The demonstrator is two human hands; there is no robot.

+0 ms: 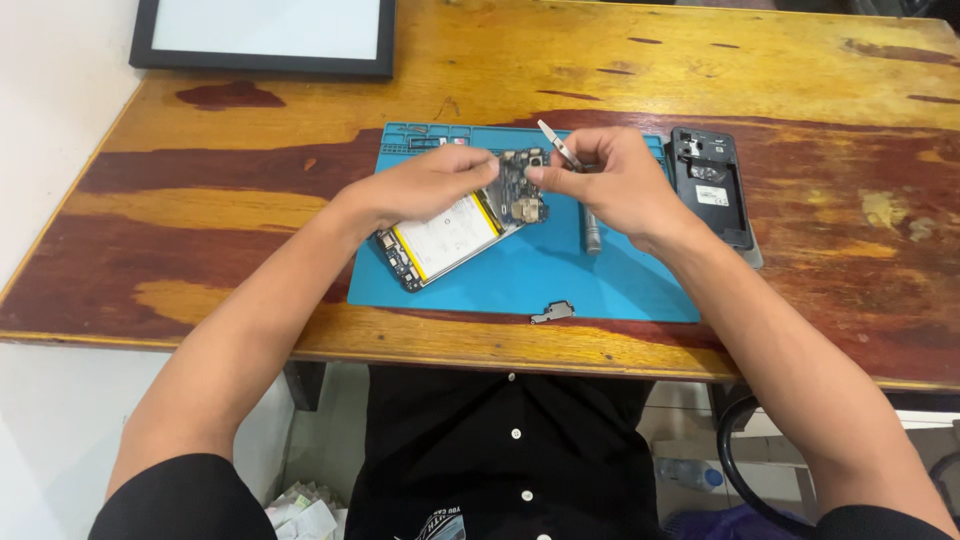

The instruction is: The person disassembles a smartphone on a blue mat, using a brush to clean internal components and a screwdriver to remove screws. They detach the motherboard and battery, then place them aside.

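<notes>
An opened phone (455, 235) with a pale battery and bare circuit board lies tilted on a blue work mat (560, 275). My left hand (430, 182) rests on the phone's upper edge and grips it beside the board. My right hand (610, 180) holds metal tweezers (558, 145), whose free end points up and back, with its fingertips at the top of the board (522, 190).
The phone's black back cover (712, 185) lies right of the mat. A metal screwdriver (592, 235) lies on the mat under my right hand. A small grey metal plate (553, 312) sits at the mat's front edge. A black-framed white board (265, 35) lies at the wooden table's (250, 150) far left.
</notes>
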